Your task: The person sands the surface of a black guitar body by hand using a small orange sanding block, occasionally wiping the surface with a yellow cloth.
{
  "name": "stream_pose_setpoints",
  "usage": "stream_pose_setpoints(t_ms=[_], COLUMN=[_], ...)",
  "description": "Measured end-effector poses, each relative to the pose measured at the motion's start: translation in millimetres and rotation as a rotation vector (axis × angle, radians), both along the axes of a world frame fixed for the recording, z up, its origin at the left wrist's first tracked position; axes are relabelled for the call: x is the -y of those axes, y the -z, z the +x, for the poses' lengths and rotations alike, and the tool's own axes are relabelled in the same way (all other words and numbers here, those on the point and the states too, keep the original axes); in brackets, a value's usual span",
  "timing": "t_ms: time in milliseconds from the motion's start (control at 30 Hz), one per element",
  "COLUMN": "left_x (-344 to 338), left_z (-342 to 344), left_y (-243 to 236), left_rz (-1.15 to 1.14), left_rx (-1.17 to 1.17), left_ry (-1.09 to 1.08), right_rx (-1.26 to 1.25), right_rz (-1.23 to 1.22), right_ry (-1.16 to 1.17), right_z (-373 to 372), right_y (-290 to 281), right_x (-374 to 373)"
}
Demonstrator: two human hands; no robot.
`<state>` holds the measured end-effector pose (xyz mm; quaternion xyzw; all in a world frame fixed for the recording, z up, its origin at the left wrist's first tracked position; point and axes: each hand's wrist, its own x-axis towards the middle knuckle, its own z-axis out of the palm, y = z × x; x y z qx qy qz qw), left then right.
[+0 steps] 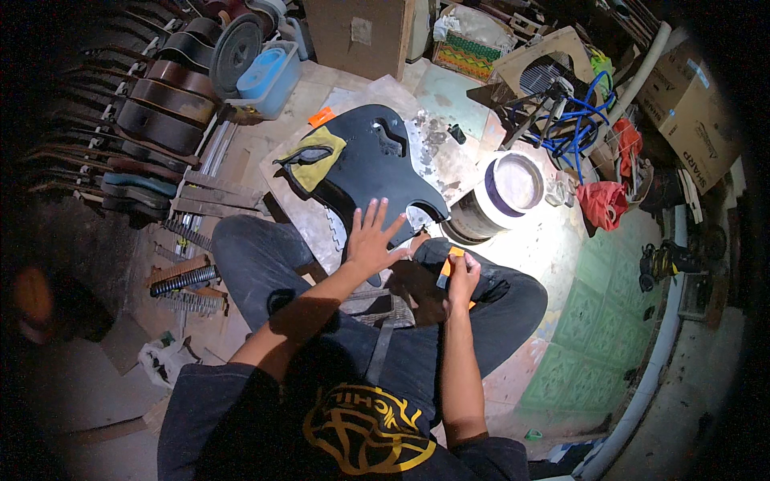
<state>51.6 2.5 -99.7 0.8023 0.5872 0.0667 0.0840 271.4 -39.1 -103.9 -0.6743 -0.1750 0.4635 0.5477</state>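
Note:
A black guitar-body-shaped piece (377, 172) lies on a pale, stained board (277, 182) before my crossed legs. My left hand (370, 239) is spread at its near edge, fingers apart and touching the black surface. My right hand (461, 276) grips a small orange-yellow block (449, 263) over my right leg. A yellow cloth (321, 148), with a dark object on it, rests on the piece's left part. An orange sheet (319, 115) sits behind it. Stacked round rings or tins (509, 184) stand at the piece's right.
A rack of dark curved pieces (164, 112), clear bins (265, 92) and metal clamps (188, 280) are at left. A cardboard panel (337, 32) stands behind. At right lie blue hose (573, 140), red bags (601, 204), cardboard boxes (682, 112) and green floor tiles (593, 337).

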Motion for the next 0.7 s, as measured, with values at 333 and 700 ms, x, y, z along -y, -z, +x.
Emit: stream_pose_setpoints(t_ms=[333,700], left_x=[-3.3,-9.8], left_z=[0.5,-0.7], left_y=[-3.0,-5.1], left_rz=[0.019,0.03], left_rx=[0.029,0.032], left_ry=[0.035,0.058], right_rx=[-0.005,0.091], right_rz=[-0.014,-0.022], right_ry=[-0.005,-0.035], right_z=[0.3,1.9], right_y=[4.7,9.4], right_x=[0.0,-0.4])
